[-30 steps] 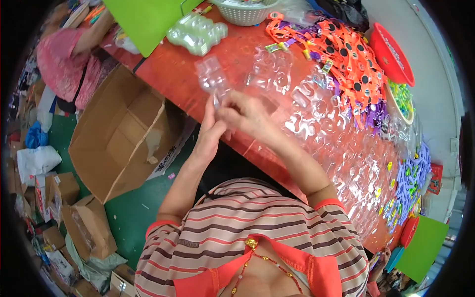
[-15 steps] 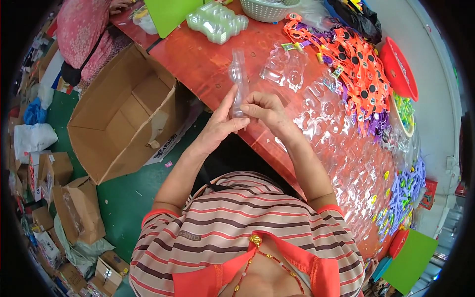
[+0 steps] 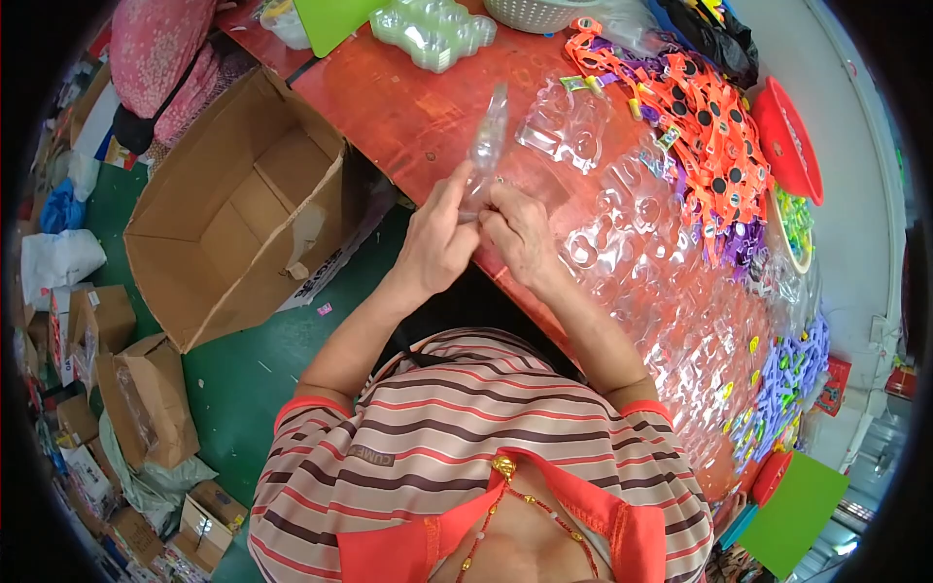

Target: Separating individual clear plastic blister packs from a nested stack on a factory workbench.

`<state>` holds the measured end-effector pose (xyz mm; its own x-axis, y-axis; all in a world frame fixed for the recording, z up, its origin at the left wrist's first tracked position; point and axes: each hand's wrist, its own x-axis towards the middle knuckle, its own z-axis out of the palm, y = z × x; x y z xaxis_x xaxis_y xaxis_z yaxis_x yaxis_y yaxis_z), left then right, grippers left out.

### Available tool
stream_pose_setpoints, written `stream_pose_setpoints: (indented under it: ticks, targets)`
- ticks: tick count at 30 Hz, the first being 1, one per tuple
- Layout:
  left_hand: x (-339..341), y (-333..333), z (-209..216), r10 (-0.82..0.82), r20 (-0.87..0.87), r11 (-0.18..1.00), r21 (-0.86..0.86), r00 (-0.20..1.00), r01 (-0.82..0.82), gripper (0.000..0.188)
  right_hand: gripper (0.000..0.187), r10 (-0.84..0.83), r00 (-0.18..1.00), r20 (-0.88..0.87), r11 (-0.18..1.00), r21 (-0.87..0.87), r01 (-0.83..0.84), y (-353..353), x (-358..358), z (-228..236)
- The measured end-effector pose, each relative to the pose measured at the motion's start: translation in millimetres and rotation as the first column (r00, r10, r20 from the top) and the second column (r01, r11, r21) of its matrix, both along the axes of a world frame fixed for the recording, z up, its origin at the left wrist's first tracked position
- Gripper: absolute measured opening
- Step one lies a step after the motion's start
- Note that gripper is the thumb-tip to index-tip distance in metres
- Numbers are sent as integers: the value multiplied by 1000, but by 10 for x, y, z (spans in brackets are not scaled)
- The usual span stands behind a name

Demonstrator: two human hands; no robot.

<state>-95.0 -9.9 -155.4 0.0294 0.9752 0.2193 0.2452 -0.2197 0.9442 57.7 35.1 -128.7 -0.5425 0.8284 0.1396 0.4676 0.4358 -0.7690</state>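
A clear plastic blister shell (image 3: 489, 136) stands tilted over the near edge of the red table (image 3: 389, 126). My left hand (image 3: 437, 238) grips its lower left side, fingers pointing up along it. On the other side, my right hand (image 3: 520, 228) pinches the bottom end of the shell, fingers curled. Both hands nearly meet there, and the fingertips are partly hidden. Many more clear blister shells (image 3: 622, 233) lie to the right of my right hand, some holding small yellow and green pieces.
An open cardboard box (image 3: 219, 214) stands left of the table. Orange toy straps with black discs (image 3: 709, 146), a red basin (image 3: 789, 141) and lavender plastic pieces (image 3: 792, 374) line the right side. At the back are clear egg-tray-like packs (image 3: 432, 37) and a grey basket (image 3: 539, 14).
The blister shell has turned and now leans to the right. My left hand has rolled over, its back now showing more, and my right fingers have curled closer at the shell's lower end.
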Motion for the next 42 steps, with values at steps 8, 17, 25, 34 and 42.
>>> stream_pose_setpoints:
  ticks: [8, 17, 25, 34, 42]
  targets:
    - [-89, 20, 60, 55, -268, 989, 144, 962, -17, 55, 21, -26, 990, -140, 999, 17, 29, -39, -56, 15]
    - [-46, 75, 75, 73, -275, 990, 140, 959, -35, 43, 22, -54, 994, 97, 996, -66, 61, 55, -76, 256]
    - [-260, 387, 53, 165, -749, 981, 55, 642, -187, 29, 20, 6, 999, 35, 1000, 30, -7, 92, -64, 288]
    - [-1697, 93, -438, 578, 58, 780, -331, 814, -531, 18, 21, -527, 532, -663, 848, -364, 386, 183, 1037, 1006]
    - [-1599, -378, -302, 437, 628, 892, -393, 644, -221, 12, 15, -102, 868, 487, 656, 689, -309, 570, 581, 223]
